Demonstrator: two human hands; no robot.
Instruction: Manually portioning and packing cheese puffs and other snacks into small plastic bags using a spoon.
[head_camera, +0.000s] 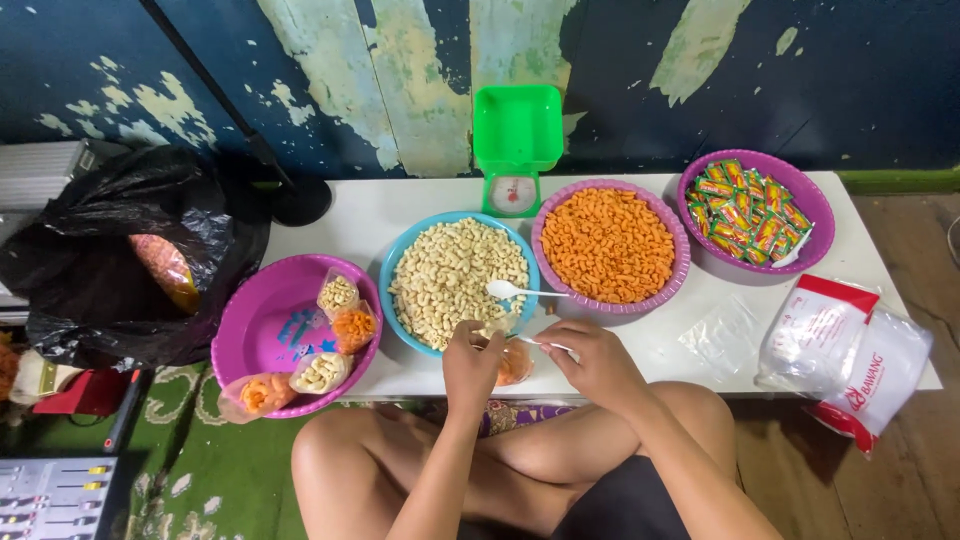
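- Done so far, as I judge it: four small filled bags lie in the purple basin (262, 325) at my left — one of pale puffs (338, 293), one of orange snacks (354, 327), a second pale one (320, 373), and a second orange one (258, 393) resting on the near rim.
- In hand: one small clear bag (514, 364), orange snacks showing in its lower part, held at the near table edge just in front of the blue bowl (392, 268).
- Left to do, by my estimate: plenty. The blue bowl is heaped with pale puffs, the middle purple bowl (680, 240) is heaped with orange snacks, the far purple bowl (820, 215) holds many sachets, and a packet of empty clear bags (812, 335) lies at my right.
- My left hand (470, 362): forearm raised from my knee, fingers narrowed in a pinch on the mouth of the small clear bag.
- My right hand (598, 362): curled inward toward the bag, fingers closed around a white spoon (548, 346); what the spoon carries I cannot tell.
- A second white spoon (510, 291) rests on the puffs, handle reaching toward the orange bowl.
- Green kitchen scale (516, 150): stands behind the bowls, pan bare.
- Black plastic sack (120, 250): sits beyond the table's left end.
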